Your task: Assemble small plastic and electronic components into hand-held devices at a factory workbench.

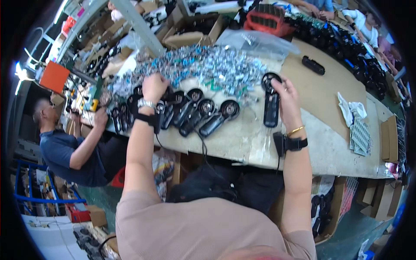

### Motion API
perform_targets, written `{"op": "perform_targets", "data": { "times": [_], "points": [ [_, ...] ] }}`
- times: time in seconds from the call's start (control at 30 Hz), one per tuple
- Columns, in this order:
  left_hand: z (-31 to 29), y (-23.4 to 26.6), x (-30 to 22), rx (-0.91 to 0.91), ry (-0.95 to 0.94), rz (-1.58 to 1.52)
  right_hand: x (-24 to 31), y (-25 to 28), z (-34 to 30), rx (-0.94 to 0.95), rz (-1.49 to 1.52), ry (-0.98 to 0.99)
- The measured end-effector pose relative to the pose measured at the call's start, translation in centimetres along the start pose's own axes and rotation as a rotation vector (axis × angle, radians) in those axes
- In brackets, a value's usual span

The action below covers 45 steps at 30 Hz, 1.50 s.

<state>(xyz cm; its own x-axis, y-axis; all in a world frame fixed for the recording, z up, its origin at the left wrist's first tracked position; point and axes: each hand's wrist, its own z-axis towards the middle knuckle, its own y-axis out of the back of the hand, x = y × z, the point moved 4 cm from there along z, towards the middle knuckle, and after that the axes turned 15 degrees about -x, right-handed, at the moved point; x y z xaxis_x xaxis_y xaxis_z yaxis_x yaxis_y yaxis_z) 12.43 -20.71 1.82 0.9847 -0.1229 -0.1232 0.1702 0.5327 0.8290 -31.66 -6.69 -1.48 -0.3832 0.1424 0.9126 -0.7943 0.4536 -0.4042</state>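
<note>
My right hand (pixel 286 93) grips a black handheld fan housing (pixel 271 108) by its round head, the thumb over the ring and the handle pointing toward me. My left hand (pixel 154 88) is at the near-left edge of a wide heap of small silvery, blue and green parts (pixel 208 65). Its fingers are curled together, and whatever they hold is hidden. Between my hands several more black fan housings (pixel 219 118) lie in a slanting row, round heads away from me. Some of them lie partly under my left wrist.
A single black part (pixel 313 65) rests on a cardboard sheet (pixel 299 52) at the right. Beyond are a clear plastic bag (pixel 255 43), a red basket (pixel 268 19) and a long heap of black parts (pixel 346 52). A co-worker (pixel 71 143) sits at my left.
</note>
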Motion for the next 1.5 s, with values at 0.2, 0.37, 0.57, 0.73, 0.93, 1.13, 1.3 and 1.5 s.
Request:
{"op": "perform_targets", "data": {
  "times": [0.2,0.37,0.57,0.73,0.93,1.13,1.3,1.5],
  "points": [
    [0.0,-0.2,-0.5,0.001,0.022,0.057,1.0,-0.1,-0.7,0.009,-0.024,0.005],
    [0.4,-0.3,-1.1,-0.021,0.038,0.026,0.9,-0.2,-0.2,0.012,-0.051,0.007],
    [0.0,2.4,-1.6,-0.326,0.010,-0.196,0.9,-0.4,-0.3,0.025,-0.055,-0.002],
    [-1.8,10.1,-8.8,-0.480,0.026,-0.568,0.9,-0.4,-0.4,-0.009,-0.036,-0.012],
    [-5.3,11.5,-17.3,-0.145,0.079,-1.256,0.8,-0.1,-0.1,0.003,-0.065,-0.021],
    [-8.0,9.2,-25.7,0.140,-0.116,-1.418,1.8,-0.7,-0.8,-0.018,-0.056,0.018],
    [-8.2,6.8,-28.8,0.132,-0.113,-1.368,2.2,-0.6,-1.3,-0.045,-0.100,0.043],
    [-8.8,3.8,-29.3,0.113,0.010,-1.423,1.6,0.2,-0.8,-0.059,-0.137,0.105]
  ]
}}
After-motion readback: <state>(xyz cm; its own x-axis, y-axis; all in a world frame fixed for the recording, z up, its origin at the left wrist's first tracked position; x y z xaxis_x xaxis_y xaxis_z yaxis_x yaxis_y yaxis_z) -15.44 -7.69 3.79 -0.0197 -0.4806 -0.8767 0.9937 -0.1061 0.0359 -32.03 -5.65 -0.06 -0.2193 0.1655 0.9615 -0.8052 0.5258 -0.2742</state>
